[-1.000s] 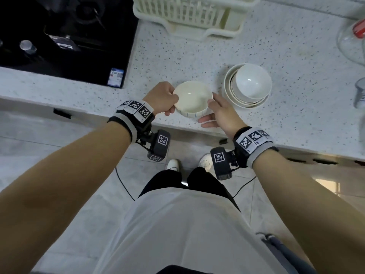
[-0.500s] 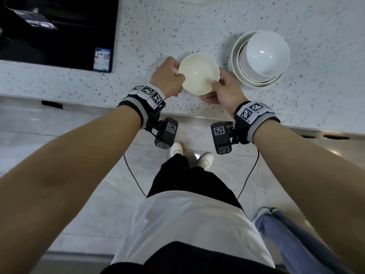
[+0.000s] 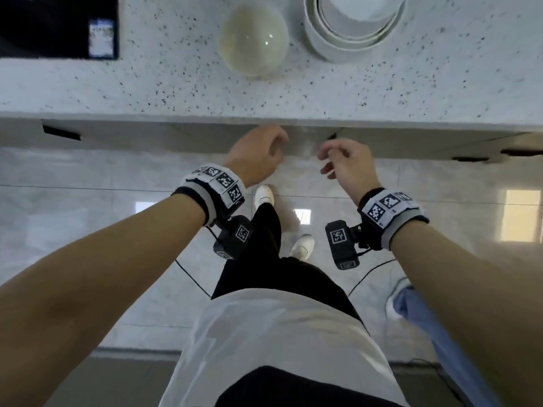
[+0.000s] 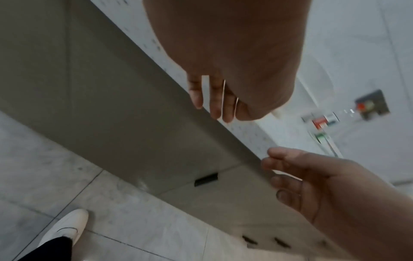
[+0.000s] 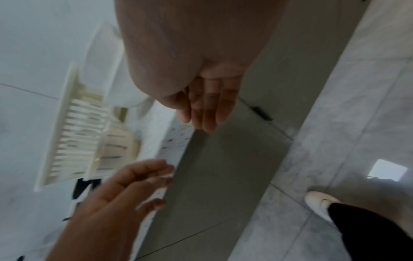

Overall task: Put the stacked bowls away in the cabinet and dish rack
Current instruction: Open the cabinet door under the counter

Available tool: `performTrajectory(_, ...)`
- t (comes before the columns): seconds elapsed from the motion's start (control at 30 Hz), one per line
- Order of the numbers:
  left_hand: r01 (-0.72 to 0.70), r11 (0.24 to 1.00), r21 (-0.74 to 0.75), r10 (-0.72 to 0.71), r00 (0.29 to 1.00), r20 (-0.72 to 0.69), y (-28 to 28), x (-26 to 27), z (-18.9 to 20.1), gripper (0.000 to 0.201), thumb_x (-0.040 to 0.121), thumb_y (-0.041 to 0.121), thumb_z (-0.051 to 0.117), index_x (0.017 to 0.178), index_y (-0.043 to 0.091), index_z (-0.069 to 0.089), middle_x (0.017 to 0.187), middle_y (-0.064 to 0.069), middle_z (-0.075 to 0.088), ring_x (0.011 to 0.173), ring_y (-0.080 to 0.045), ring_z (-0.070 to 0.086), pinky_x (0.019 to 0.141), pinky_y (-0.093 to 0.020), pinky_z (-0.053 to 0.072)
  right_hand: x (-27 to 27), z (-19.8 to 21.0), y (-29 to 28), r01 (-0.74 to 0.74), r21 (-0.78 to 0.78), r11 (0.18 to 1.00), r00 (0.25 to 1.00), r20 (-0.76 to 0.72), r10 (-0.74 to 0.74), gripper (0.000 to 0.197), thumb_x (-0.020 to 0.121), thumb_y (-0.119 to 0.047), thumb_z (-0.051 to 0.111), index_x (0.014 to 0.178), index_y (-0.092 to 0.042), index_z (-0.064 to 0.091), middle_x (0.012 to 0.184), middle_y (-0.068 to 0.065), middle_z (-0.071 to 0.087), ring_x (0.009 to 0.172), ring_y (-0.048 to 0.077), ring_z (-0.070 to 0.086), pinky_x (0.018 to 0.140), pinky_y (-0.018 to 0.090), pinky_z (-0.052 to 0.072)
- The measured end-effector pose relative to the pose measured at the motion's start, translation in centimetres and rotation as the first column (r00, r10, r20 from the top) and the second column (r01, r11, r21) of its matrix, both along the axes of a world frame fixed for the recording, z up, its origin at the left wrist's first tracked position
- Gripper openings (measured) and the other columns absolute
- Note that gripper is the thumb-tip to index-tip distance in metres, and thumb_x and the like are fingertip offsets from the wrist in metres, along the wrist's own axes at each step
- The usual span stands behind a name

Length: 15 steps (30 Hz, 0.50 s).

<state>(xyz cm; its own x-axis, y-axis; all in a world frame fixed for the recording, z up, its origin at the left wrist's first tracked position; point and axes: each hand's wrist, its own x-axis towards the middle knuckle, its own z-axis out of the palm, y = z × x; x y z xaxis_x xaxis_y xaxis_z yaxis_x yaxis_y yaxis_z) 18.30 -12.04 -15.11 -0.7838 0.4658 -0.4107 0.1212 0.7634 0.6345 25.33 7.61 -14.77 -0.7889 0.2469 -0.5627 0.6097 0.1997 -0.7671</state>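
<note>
- Hands are hanging free right now: your left hand and right hand are both hovering just below the front edge of the speckled surface, each grip loosely curled and holding nothing.
- Bowls are sitting above them: the cream bowl is resting alone, mouth up, near the edge, and the stack of white bowls is standing just beside it to its right, partly cut off at the top of the head view.
- You are probably reaching for a cabinet door under the surface, so be aiming your fingertips at the seam and the dark slot handles rather than at the flat panel; which door you are going for I cannot tell.
- You are standing close with one shoe near the cabinet base, so be leaving room for the door to swing.
- You are working beneath a bowl that is lying near the edge; be keeping your knuckles and wrist cameras off the underside of the surface.
- The slatted dish rack is waiting farther back, blurred in the right wrist view, for the bowls not going in the cabinet.
</note>
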Motion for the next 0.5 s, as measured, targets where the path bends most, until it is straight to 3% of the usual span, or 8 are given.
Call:
performTrajectory(0.13,0.208,0.975,-0.083,-0.223,0.932,-0.285,5.8,2.2,-1.3,0.048,0.081,0.015,0.050,0.129,0.018,0.051,0.143,-0.001,0.044,0.133,-0.021,0.039,0.113,-0.045,0.025,4.7,-4.3,4.5,0.074,0.010,0.997,0.994,0.081,-0.074,0.025,0.095,-0.004,0.045,0.092,-0.014,0.068,0.087,0.005,0.068,0.059,0.015,0.062,0.054,0.026,0.049)
performTrajectory(0.2,0.197,0.966,-0.166,-0.247,0.892,-0.380,7.8,3.0,-2.0,0.062,0.077,0.018,0.049,0.139,0.016,0.041,0.153,-0.005,0.031,0.141,-0.027,0.027,0.116,-0.050,0.016,5.9,-6.0,6.3,0.081,0.035,0.996,0.991,0.107,-0.084,0.025,0.093,-0.003,0.045,0.091,-0.014,0.067,0.086,0.006,0.068,0.060,0.016,0.061,0.053,0.026,0.048)
performTrajectory(0.3,0.119,0.964,-0.240,-0.219,0.863,-0.454,9.2,3.7,-4.0,0.078,0.072,0.019,0.051,0.147,0.014,0.031,0.156,-0.007,0.027,0.144,-0.029,0.019,0.117,-0.053,0.014,5.7,-8.4,8.3,0.077,0.035,0.996,0.989,0.120,-0.081,0.023,0.093,-0.003,0.046,0.093,-0.013,0.067,0.087,0.005,0.066,0.063,0.014,0.059,0.054,0.023,0.048)
performTrajectory(0.4,0.108,0.963,-0.249,-0.235,0.788,-0.569,9.0,3.5,-6.4,0.081,0.069,0.016,0.052,0.147,0.012,0.031,0.156,-0.003,0.019,0.143,-0.026,0.013,0.114,-0.045,0.021,3.5,-11.8,8.9,0.034,0.053,0.998,0.993,0.108,-0.039,0.022,0.092,-0.005,0.052,0.087,-0.022,0.066,0.095,0.004,0.066,0.081,0.018,0.061,0.077,0.030,0.051)
performTrajectory(0.43,0.112,0.962,-0.250,-0.245,0.758,-0.605,9.0,3.1,-7.4,0.079,0.069,0.015,0.052,0.146,0.013,0.034,0.154,0.000,0.014,0.141,-0.025,0.010,0.113,-0.045,0.024,2.4,-12.9,8.9,0.001,0.068,0.998,0.995,0.104,-0.008,0.021,0.092,-0.004,0.054,0.090,-0.020,0.068,0.100,0.006,0.066,0.091,0.020,0.061,0.086,0.032,0.050)
performTrajectory(0.5,0.112,0.971,-0.210,-0.226,0.708,-0.669,9.0,2.6,-8.7,0.069,0.069,0.014,0.051,0.138,0.013,0.043,0.147,0.003,0.013,0.138,-0.027,0.010,0.114,-0.044,0.025,0.7,-14.5,8.4,-0.076,0.083,0.994,0.989,0.131,0.064,0.026,0.091,0.000,0.055,0.113,-0.006,0.066,0.118,0.015,0.066,0.112,0.028,0.061,0.105,0.034,0.044)
